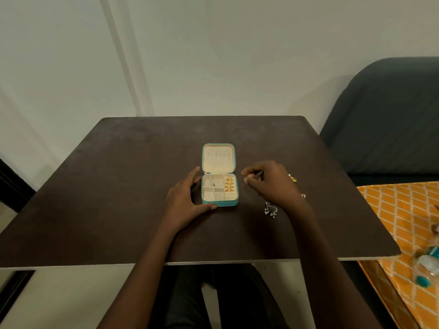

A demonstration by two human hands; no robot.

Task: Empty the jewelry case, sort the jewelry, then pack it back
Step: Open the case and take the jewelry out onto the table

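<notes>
A small teal jewelry case lies open on the dark table, its cream lid flat behind it. Three gold rings sit in the roll slots on its right side, and a small gold piece lies in a left compartment. My left hand cups the case's left side, thumb at its front edge. My right hand hovers just right of the case, fingers pinched on a thin, small item I cannot identify. A silver and black beaded piece lies near my right wrist. A yellow-gold piece peeks out behind that hand.
A tiny silver item lies right of my right wrist. A dark armchair stands at the right. Below it an orange patterned cloth holds a plastic bottle. The wall runs close behind the table.
</notes>
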